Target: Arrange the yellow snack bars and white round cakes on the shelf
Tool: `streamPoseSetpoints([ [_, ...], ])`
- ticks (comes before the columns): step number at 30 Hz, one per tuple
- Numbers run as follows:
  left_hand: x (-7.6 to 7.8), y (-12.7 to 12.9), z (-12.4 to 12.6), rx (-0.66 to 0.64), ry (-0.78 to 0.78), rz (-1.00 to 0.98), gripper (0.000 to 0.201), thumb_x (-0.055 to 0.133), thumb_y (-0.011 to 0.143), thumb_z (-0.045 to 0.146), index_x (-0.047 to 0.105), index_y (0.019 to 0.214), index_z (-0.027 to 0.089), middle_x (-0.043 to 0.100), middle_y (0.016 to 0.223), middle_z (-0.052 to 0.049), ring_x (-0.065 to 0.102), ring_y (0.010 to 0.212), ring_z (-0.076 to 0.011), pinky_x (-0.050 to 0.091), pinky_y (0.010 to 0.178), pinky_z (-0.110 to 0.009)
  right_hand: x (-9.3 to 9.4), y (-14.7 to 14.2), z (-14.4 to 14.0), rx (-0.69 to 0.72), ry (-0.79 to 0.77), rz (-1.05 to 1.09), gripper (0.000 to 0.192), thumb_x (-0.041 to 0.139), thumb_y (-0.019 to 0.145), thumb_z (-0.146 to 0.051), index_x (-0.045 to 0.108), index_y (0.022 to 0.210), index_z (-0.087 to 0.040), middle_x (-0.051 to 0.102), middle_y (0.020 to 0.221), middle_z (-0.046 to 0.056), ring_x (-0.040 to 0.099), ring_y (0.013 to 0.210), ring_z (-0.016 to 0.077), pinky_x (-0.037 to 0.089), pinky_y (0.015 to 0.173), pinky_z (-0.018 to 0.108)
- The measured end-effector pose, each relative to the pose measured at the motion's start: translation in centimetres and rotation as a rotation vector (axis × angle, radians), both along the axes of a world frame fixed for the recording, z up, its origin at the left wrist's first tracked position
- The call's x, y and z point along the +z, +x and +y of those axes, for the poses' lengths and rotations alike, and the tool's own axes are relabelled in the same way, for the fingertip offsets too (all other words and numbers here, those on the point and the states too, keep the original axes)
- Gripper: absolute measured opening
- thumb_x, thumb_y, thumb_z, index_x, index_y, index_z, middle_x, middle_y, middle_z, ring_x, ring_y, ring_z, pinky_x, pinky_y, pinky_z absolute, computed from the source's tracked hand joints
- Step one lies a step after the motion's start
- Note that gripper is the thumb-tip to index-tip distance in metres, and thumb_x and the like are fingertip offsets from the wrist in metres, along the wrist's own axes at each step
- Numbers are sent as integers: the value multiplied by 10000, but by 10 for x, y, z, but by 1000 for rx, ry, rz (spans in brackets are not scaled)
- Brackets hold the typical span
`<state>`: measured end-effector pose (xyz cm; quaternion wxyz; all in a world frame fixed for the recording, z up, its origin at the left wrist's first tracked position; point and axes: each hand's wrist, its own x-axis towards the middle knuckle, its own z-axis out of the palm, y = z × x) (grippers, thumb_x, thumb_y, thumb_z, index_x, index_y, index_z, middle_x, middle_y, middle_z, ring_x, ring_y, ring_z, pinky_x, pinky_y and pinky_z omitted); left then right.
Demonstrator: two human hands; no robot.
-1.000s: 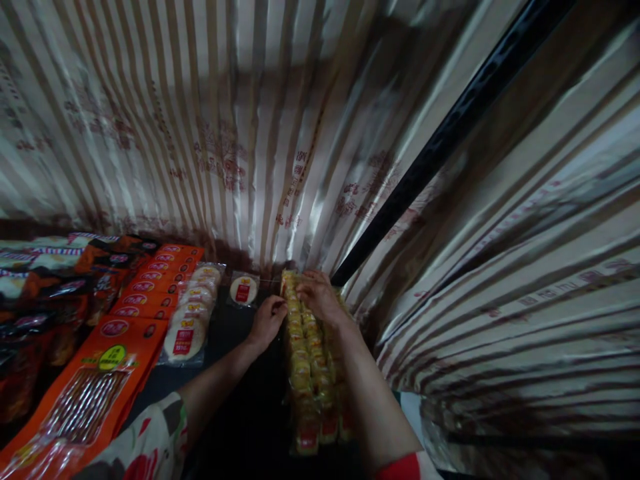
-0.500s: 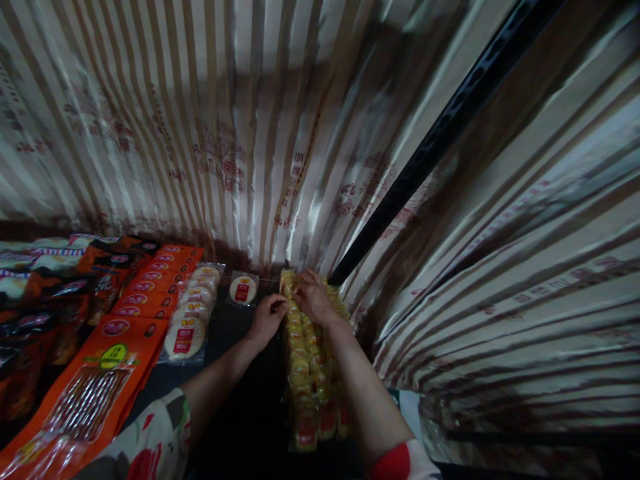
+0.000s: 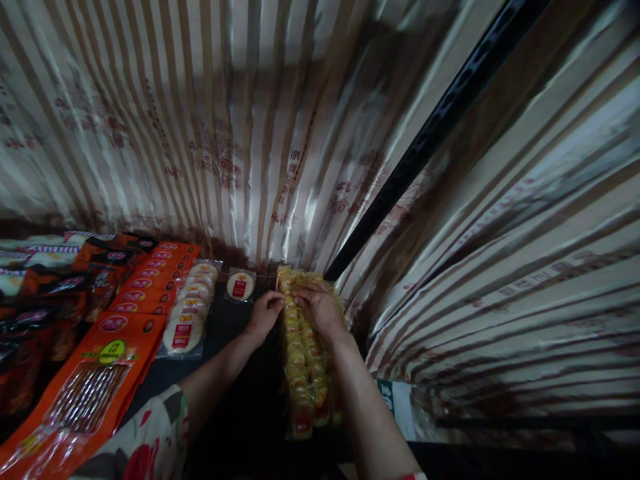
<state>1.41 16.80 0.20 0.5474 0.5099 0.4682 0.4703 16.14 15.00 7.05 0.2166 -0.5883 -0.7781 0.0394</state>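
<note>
Far to the left of the yellow packets lie the orange sausage packs, then a row of round cakes in clear wrap, with one single cake behind. Now the left hand comes up against the near-left edge of the yellow packets, fingers curled narrow on the wrapper. The right hand sits on top of that row, fingers bent, pinching film at the far end by the striped sheet. These packets look light, soft and slippery, probably crushable; best gripped by the wrapper's sides, gently.
</note>
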Motion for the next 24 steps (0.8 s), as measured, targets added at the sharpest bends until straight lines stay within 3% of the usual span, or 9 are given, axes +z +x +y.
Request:
streamPoseSetpoints([
  [6,6,6,2,28,-67,-61,76,533,706,165,606,726,173,576,644,34,522,603,-96,406,506,-170,1,-3,1,-16,-70,-41,180,569,818,-189,703,919,-255,655,918,31,546,925,173,390,886,320],
  [11,2,7,2,61,-30,-79,78,542,718,192,608,754,171,611,708,15,549,652,-105,424,541,-182,-5,-4,2,-86,-24,-4,174,556,819,-189,701,896,-247,637,900,38,539,908,176,407,850,305],
  [16,-6,0,-22,122,57,20,99,532,759,239,589,811,177,623,781,-6,575,737,-130,469,652,-235,-12,-7,4,-102,-17,37,168,548,830,-204,703,877,-251,639,918,43,544,920,178,402,877,320],
  [20,-8,-3,-43,100,135,94,143,531,778,243,587,894,180,631,878,-24,580,810,-136,467,770,-273,-10,-6,5,-102,-6,65,161,554,819,-195,702,867,-235,636,906,45,553,911,179,415,863,319],
  [24,-9,-3,-49,104,136,144,157,575,756,250,594,896,182,632,899,-27,588,802,-137,465,781,-279,-4,-3,-4,-114,41,141,171,538,819,-182,687,903,-196,637,885,53,569,871,167,444,802,293],
])
